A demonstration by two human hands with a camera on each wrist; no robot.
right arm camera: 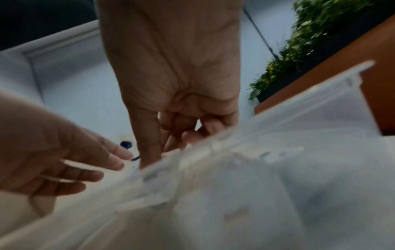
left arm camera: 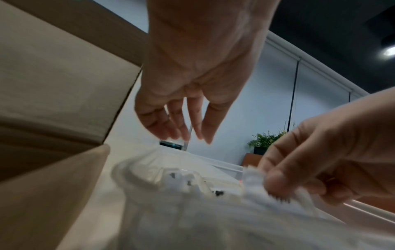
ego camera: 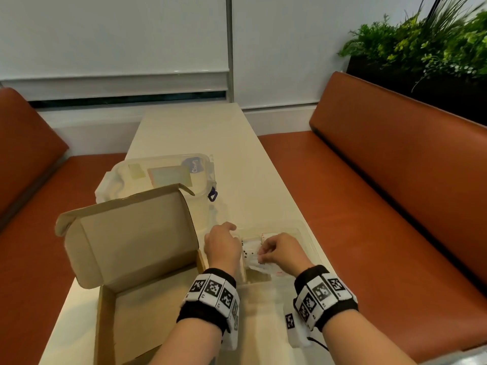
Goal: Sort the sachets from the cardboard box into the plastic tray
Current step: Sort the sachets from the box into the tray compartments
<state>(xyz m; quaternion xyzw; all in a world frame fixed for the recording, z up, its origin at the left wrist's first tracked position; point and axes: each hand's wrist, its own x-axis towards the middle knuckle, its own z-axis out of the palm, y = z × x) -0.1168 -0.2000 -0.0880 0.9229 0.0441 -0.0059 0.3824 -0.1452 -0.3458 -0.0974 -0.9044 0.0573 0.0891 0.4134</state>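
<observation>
The brown cardboard box (ego camera: 137, 259) sits at the left of the cream table (ego camera: 200, 133), its stiff lid raised. Just right of it the left hand (ego camera: 224, 246) hovers, fingers loosely spread, holding nothing. The clear plastic tray (ego camera: 303, 233) holds white crinkly sachets (ego camera: 250, 250). The right hand (ego camera: 283, 250) pinches one sachet (left arm camera: 254, 179) over it.

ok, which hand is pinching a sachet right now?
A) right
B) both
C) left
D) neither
A: the right hand pinches a white sachet between thumb and fingers over the plastic tray, while the left hand hangs with loose fingers holding nothing, beside the cardboard box.
</observation>
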